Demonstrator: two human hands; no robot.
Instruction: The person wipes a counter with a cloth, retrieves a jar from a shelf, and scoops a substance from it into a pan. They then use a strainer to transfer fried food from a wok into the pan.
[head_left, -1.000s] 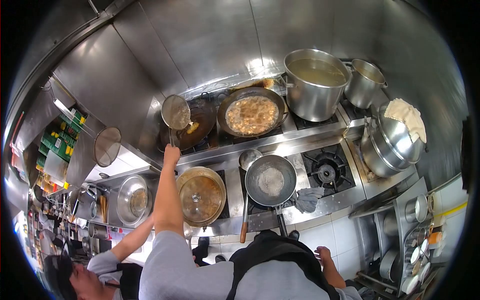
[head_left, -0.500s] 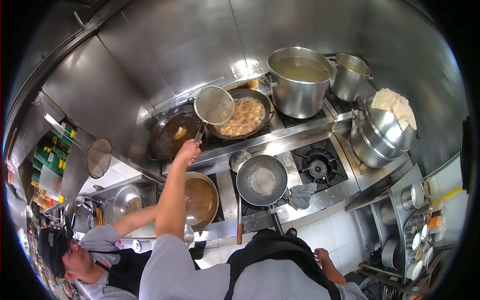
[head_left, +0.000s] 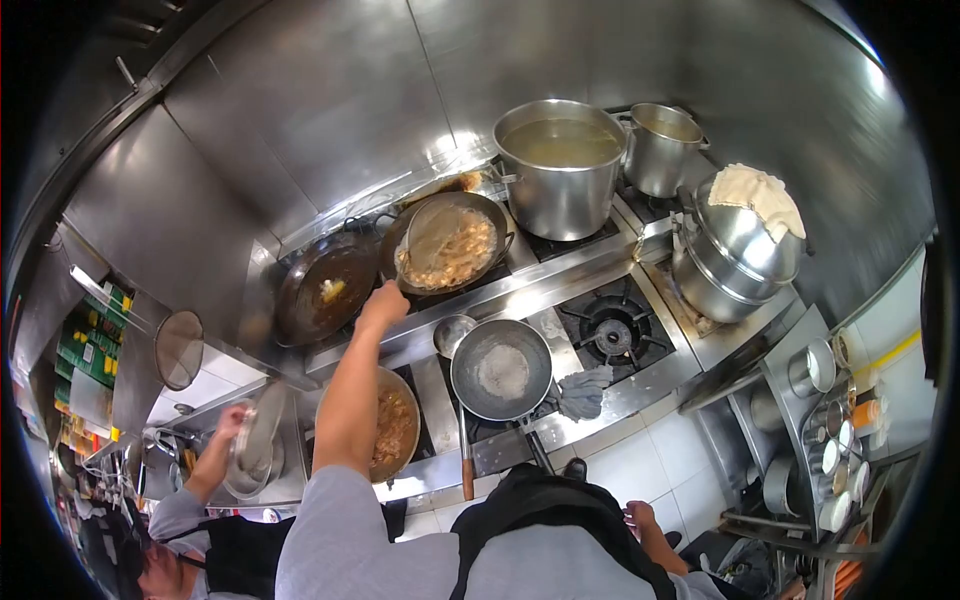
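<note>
My left hand is closed around the handle of a round mesh strainer, reaching across the stove. The strainer's mesh lies over the left part of the wok, among browned, frothing pieces of food in oil. Left of it, a second dark wok holds a small pale lump. Down by my right side, away from the stove, is my right hand. Its fingers are curled, and whatever they hold, if anything, cannot be made out.
A frying pan with white powder sits on the front stove near a ladle and grey cloth. Large stockpot and steamer stand behind. At left, a co-worker's hand tilts a metal bowl near a food-filled pan.
My left hand has lowered the strainer from above into the wok. The co-worker's hand has moved from the front pan to the metal bowl. That pan now contains brown food pieces.
</note>
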